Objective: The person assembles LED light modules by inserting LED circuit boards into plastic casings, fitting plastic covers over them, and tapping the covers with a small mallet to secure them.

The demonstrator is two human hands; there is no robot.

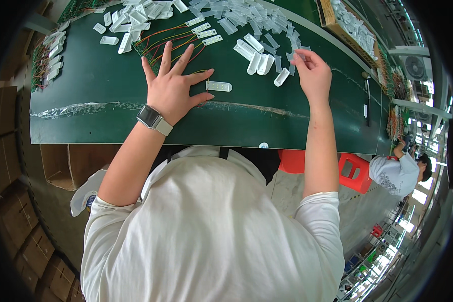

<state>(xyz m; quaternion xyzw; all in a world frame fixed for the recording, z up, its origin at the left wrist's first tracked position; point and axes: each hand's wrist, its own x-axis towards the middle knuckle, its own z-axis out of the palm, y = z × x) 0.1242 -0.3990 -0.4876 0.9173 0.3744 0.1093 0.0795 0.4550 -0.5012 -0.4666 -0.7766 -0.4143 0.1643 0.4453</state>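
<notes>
Left hand: the left hand [172, 86] lies flat on the green table [100, 85], palm down, fingers spread wide apart, clamped on nothing; a square-faced watch [149, 117] with a pale strap sits on the wrist.
Wires: the fingertips rest on a bundle of thin red, yellow and green wires [168, 41] running up and left from under the hand.
LED strip piece: a small white oblong module [219, 86] with a row of dots lies on the table just beside the left thumb and forefinger, apart from them.
Right hand: the right hand [313, 73] is raised at the table's right part, thumb and forefinger pinched together on a small clear plastic cover [298, 56].
Loose covers: several white capsule-shaped shells [259, 61] lie between the two hands, nearer the right one; one more [281, 77] lies just below the right fingers.
Pile: a heap of clear plastic pieces [246, 15] spreads along the far edge of the table.
Far left: white modules [128, 22] lie scattered at the upper left, with another wired row [50, 58] at the table's left edge.
Packages: a brown cardboard tray [328, 15] at the upper right holds white parts; brown cardboard boxes [60, 161] stand under and left of the table.
Tape: a strip of clear tape [85, 108] runs across the table near its front edge.
Sticker: a small round white label [263, 146] sits on the table's front edge.
Nearby: a red stool [355, 171] stands at the right, beside another seated person [400, 173] in a white shirt.
</notes>
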